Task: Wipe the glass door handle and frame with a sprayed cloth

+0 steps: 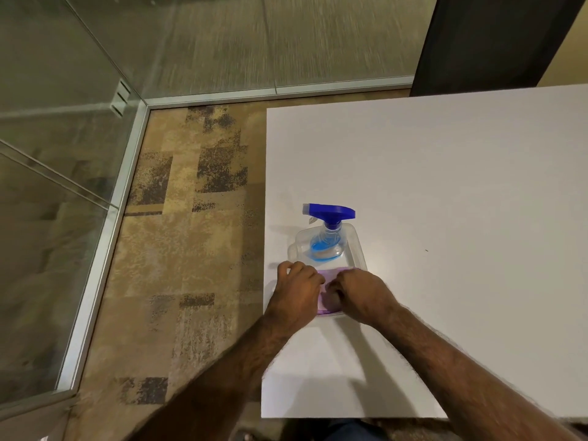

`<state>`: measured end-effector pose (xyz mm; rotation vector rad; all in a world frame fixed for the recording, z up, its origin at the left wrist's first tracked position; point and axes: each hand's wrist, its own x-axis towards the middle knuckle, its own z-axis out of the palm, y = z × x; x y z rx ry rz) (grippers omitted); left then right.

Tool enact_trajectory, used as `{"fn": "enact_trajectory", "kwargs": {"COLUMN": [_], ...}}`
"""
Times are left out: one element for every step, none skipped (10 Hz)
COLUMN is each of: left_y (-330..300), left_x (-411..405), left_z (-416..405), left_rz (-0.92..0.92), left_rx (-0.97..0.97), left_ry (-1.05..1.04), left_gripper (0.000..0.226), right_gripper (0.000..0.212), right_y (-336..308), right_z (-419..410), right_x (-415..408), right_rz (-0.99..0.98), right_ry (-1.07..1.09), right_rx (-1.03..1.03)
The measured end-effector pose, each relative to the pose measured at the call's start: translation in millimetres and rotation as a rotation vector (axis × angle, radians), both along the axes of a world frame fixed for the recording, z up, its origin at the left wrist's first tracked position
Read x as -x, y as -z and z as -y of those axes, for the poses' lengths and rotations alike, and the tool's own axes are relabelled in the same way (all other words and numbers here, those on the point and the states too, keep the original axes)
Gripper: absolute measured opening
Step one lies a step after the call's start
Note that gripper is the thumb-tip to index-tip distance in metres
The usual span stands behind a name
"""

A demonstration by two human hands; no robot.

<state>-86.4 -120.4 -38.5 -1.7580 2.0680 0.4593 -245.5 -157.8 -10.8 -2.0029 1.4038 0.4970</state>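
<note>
A clear spray bottle (327,237) with a blue trigger head and blue liquid stands in a clear plastic tray (358,246) near the left edge of a white table (445,186). A purple cloth (327,276) lies in the near end of the tray. My left hand (299,288) and my right hand (362,291) both rest on the cloth with fingers curled into it, covering most of it. Glass wall panels with a silver floor frame (105,240) run along the left. No door handle shows in this view.
Patterned brown carpet (191,249) fills the gap between the table and the glass. A second glass panel with a silver base rail (286,90) runs across the back. A dark column (496,39) stands at the back right.
</note>
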Motion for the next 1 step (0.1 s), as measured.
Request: {"fn": "enact_trajectory", "kwargs": {"left_y": [-11.6], "left_x": [-15.7], "left_z": [-17.8], "left_rz": [-0.126], "left_rx": [0.131], "left_ry": [-0.060], "left_gripper": [0.051], "right_gripper": [0.032], "right_y": [-6.3], "right_z": [-9.0], "right_x": [-5.1], "right_rz": [0.045], "right_ry": [-0.053], "right_rx": [0.109]}}
